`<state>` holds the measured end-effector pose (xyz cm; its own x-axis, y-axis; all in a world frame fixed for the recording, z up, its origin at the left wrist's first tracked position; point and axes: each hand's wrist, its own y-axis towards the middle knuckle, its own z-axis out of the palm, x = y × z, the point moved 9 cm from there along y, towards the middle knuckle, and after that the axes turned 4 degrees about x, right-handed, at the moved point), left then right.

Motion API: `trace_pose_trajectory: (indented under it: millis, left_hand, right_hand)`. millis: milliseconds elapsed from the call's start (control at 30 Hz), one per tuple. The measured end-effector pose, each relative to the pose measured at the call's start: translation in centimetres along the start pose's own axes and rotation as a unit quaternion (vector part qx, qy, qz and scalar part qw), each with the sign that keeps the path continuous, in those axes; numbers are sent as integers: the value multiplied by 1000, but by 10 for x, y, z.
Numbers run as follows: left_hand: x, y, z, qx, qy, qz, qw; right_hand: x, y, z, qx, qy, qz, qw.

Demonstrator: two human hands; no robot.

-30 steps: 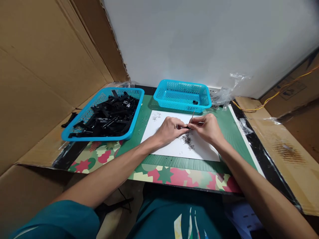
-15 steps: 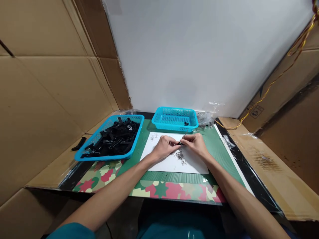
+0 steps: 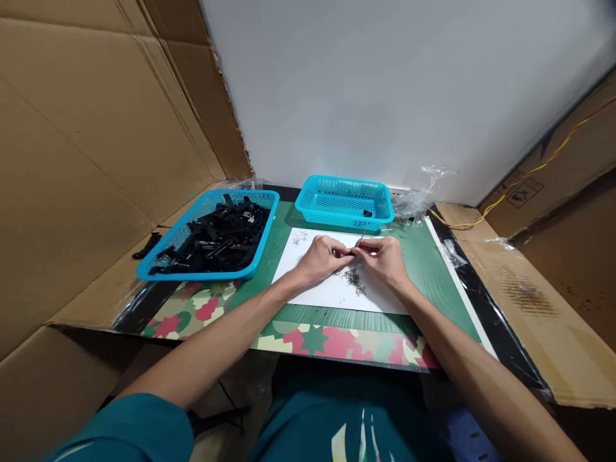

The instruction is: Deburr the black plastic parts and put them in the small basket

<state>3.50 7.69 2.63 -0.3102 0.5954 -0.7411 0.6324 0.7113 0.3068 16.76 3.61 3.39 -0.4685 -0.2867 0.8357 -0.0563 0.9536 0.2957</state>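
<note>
My left hand (image 3: 323, 261) is closed, its thumb and fingers pinching a small black part (image 3: 353, 253) above the white paper. Against the same part, my right hand (image 3: 386, 260) is closed too, fingertips meeting those of the left. A thin, stick-like tool (image 3: 362, 237) pokes up from between the right fingers; its kind is too small to make out. Just below the fingertips, a loose pile of tiny dark metal pieces (image 3: 355, 280) lies on the white paper (image 3: 312, 296). Another small scatter of such pieces (image 3: 298, 238) is at the paper's far left corner.
On the left, a blue basket (image 3: 256, 256) is heaped with black plastic parts (image 3: 221, 240). Behind the paper stands a second blue basket (image 3: 337, 220) with a small black piece inside. Clear plastic wrap (image 3: 416, 204) lies beside it. Cardboard walls (image 3: 96, 128) flank the table.
The camera view has tilted, so the table appears higher and more of my shirt shows. Both hands stay together over the paper, still pinching the black part.
</note>
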Motion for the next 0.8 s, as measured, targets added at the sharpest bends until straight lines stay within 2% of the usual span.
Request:
trace_pose_trajectory:
  millis: [100, 233, 267, 333, 433, 533, 600, 700, 800]
  left_hand:
    - [-3, -2, -5, -14, 19, 4, 1000]
    - [-6, -3, -12, -39, 24, 8, 999]
    - [-6, -3, -14, -50, 25, 5, 998]
    - [-4, -3, -19, -76, 10, -9, 997]
    - [3, -2, -22, -95, -62, -38, 993]
    - [8, 0, -23, -106, -104, -49, 988]
    - [9, 0, -26, -121, -92, -41, 987]
    - [8, 1, -27, -131, -60, -32, 989]
    - [7, 2, -24, -118, -41, -32, 992]
  right_hand:
    - [-1, 1, -10, -24, 46, 10, 999]
    - [-10, 0, -43, -95, 116, 11, 989]
    - [-14, 0, -49, -94, 124, 11, 988]
    - [-19, -1, -53, -53, 114, 14, 992]
    - [-21, -7, -43, 68, -8, 12, 998]
    - [-20, -17, -28, 161, -166, 15, 973]
    - [-18, -21, -25, 168, -242, 21, 956]
    - [-8, -21, -24, 137, -329, -5, 934]
    - [-1, -19, -19, 125, -331, -45, 934]
